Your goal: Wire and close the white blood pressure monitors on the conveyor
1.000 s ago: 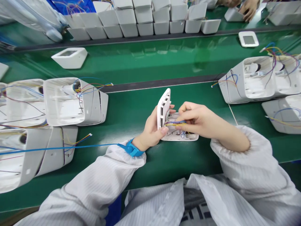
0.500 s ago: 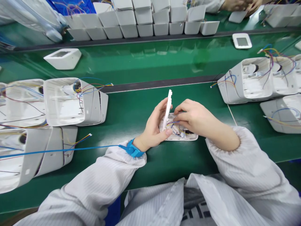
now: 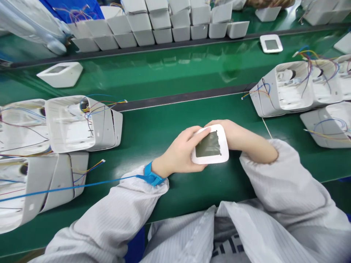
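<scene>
My left hand (image 3: 182,151) is closed on a white display panel (image 3: 223,151) with rounded corners and a dark greyish window, which faces up toward me. Its thumb and fingers grip the panel's left side, one finger lying along the top edge. Curled behind the panel's far right side is my right hand (image 3: 231,133). The panel hides most of its fingers and whatever they hold. The wired lower housing is also out of sight behind the panel. A blue strap (image 3: 152,175) with a cord circles my left wrist.
White housings (image 3: 108,128) with loose wires stand in a group at left. More wired housings (image 3: 267,96) stand at right. Across a dark strip (image 3: 181,100) lie two display units (image 3: 63,75) (image 3: 271,44). Stacked white housings (image 3: 164,22) line the back, near a person's hands (image 3: 270,3).
The panel, upright on edge before, has turned flat with its window toward me and now covers the wired housing. My right hand went from the wires to behind the panel. The view shifted slightly.
</scene>
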The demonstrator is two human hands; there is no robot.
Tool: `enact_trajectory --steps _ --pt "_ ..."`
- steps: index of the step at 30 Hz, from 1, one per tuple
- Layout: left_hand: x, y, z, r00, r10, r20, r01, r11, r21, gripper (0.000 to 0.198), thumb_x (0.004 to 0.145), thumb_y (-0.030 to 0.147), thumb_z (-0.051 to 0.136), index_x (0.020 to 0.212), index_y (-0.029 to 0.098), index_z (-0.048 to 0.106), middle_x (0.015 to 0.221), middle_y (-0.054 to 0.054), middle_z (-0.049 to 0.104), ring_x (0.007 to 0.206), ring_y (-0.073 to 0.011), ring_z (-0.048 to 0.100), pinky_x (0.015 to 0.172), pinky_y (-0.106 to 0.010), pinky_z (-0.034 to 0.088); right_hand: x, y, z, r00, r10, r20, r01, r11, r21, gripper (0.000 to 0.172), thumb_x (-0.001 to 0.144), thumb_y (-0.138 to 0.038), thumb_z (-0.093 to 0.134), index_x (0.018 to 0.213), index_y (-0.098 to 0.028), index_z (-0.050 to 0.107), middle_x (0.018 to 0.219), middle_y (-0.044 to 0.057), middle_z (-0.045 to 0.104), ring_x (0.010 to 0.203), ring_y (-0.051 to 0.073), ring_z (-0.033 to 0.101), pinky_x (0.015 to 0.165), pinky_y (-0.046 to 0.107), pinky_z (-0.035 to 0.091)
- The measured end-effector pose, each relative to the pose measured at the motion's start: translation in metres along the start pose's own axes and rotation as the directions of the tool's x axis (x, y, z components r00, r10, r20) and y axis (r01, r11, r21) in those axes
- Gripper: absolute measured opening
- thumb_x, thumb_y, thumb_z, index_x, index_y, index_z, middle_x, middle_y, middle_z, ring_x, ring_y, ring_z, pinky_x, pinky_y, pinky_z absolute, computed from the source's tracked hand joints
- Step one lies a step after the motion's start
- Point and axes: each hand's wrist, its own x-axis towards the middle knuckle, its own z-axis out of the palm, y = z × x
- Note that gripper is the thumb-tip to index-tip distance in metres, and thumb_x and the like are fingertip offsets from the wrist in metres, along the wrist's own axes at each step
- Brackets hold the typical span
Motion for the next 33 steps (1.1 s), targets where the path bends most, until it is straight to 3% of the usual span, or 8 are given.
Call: enact_trajectory --steps 3,7,9,14,20,25,29,33 --pt "0.002 0.002 -0.001 0.997 -0.001 0.082 -0.005 0.998 0.069 0.091 0.073 0.042 0.073 0.151 0.019 0.033 0.138 -0.019 0.048 0.128 -0.0341 0.051 0.106 -0.049 0.044 -0.003 0.014 -0.019 0.996 -0.016 0.092 -0.016 0.943 0.332 0.02 0.088 -0.022 0.06 0.099 -0.024 0.077 0.106 0.0 0.076 0.09 0.018 0.07 0.077 0.029 0.054" --pt "0.003 0.004 -0.002 0.988 -0.024 0.15 0.005 0.992 0.129 0.096 0.071 0.055 0.075 0.15 0.02 0.034 0.144 -0.02 0.047 0.13 -0.0384 0.049 0.106 -0.054 0.041 0.0 0.01 -0.019 0.947 0.284 -0.149 -0.115 0.736 0.667 0.019 0.087 -0.032 0.065 0.098 -0.023 0.077 0.102 0.003 0.076 0.098 0.021 0.07 0.089 0.036 0.056" --pt "0.005 0.005 -0.005 0.981 -0.049 0.188 0.018 0.986 0.164 0.098 0.069 0.059 0.076 0.149 0.019 0.035 0.145 -0.021 0.046 0.13 -0.04 0.048 0.105 -0.056 0.041 0.004 0.002 -0.006 0.935 0.327 -0.136 -0.126 0.664 0.737 0.022 0.087 -0.035 0.067 0.102 -0.022 0.076 0.102 0.005 0.076 0.097 0.021 0.071 0.088 0.037 0.057" --pt "0.008 0.008 -0.01 0.95 -0.149 0.276 0.087 0.97 0.227 0.098 0.069 0.062 0.077 0.148 0.02 0.039 0.139 -0.02 0.052 0.123 -0.0394 0.052 0.101 -0.056 0.044 0.014 -0.01 0.02 0.965 0.258 -0.047 -0.168 0.745 0.645 0.026 0.088 -0.041 0.066 0.101 -0.02 0.075 0.101 0.005 0.077 0.093 0.021 0.071 0.084 0.036 0.057" --pt "0.007 0.01 -0.001 0.953 -0.191 0.234 0.152 0.973 0.175 0.118 0.059 0.076 0.076 0.152 0.019 0.03 0.145 -0.023 0.045 0.128 -0.0435 0.046 0.105 -0.06 0.041 0.014 -0.013 0.021 0.919 0.351 -0.181 -0.196 0.802 0.564 0.026 0.086 -0.041 0.069 0.101 -0.02 0.074 0.099 0.004 0.077 0.088 0.02 0.071 0.084 0.036 0.056" --pt "0.005 0.014 0.005 0.954 -0.223 0.199 0.181 0.962 0.206 0.105 0.065 0.054 0.081 0.151 0.018 0.031 0.146 -0.021 0.045 0.126 -0.0407 0.048 0.104 -0.057 0.042 0.013 -0.016 0.026 0.877 0.354 -0.324 -0.134 0.829 0.544 0.024 0.087 -0.036 0.067 0.102 -0.02 0.073 0.102 0.005 0.075 0.091 0.02 0.071 0.084 0.035 0.056" --pt "0.0 0.009 0.01 0.98 -0.199 -0.026 0.199 0.945 0.258 0.09 0.073 0.052 0.075 0.148 0.019 0.036 0.144 -0.02 0.049 0.123 -0.04 0.051 0.102 -0.056 0.042 0.013 -0.015 0.028 0.824 0.39 -0.412 -0.165 0.86 0.483 0.039 0.088 -0.044 0.065 0.119 -0.021 0.067 0.124 0.008 0.069 0.109 0.024 0.066 0.092 0.04 0.053" --pt "0.0 0.001 0.008 0.975 -0.131 -0.179 0.182 0.934 0.308 0.08 0.077 0.055 0.072 0.142 0.018 0.045 0.141 -0.021 0.053 0.126 -0.041 0.052 0.104 -0.057 0.04 0.014 -0.013 0.027 0.85 0.453 -0.27 -0.27 0.813 0.515 0.048 0.089 -0.056 0.061 0.122 -0.021 0.066 0.12 0.009 0.07 0.105 0.025 0.067 0.09 0.043 0.053"
